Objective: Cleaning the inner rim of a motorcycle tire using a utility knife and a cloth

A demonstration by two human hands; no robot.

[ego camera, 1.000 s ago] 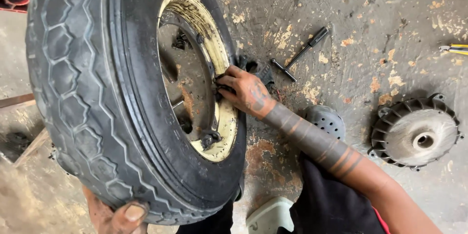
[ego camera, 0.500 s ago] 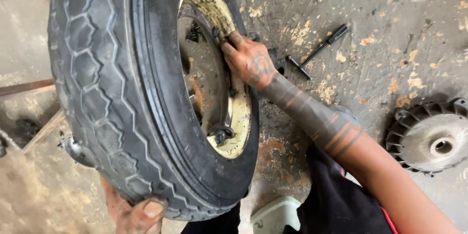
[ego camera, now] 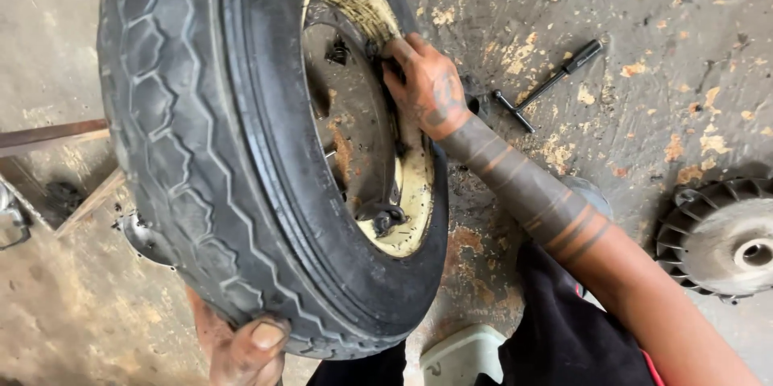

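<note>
Stained concrete floor (ego camera: 644,24). At bottom centre the left hand (ego camera: 245,346), partly cut off, clamps the tyre (ego camera: 209,144) standing upright at centre left. Right hand (ego camera: 427,84) grips the yellow rim (ego camera: 415,185), fingertips hidden. Wrench (ego camera: 547,84) upper right.

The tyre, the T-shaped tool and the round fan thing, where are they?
tyre (ego camera: 193,136), head view, on the hexagon-patterned tread.
T-shaped tool (ego camera: 550,82), head view, on the middle of its dark shaft, lying on the floor.
finned metal disc (ego camera: 713,233), head view, on its grey face beside the centre hole.
</note>
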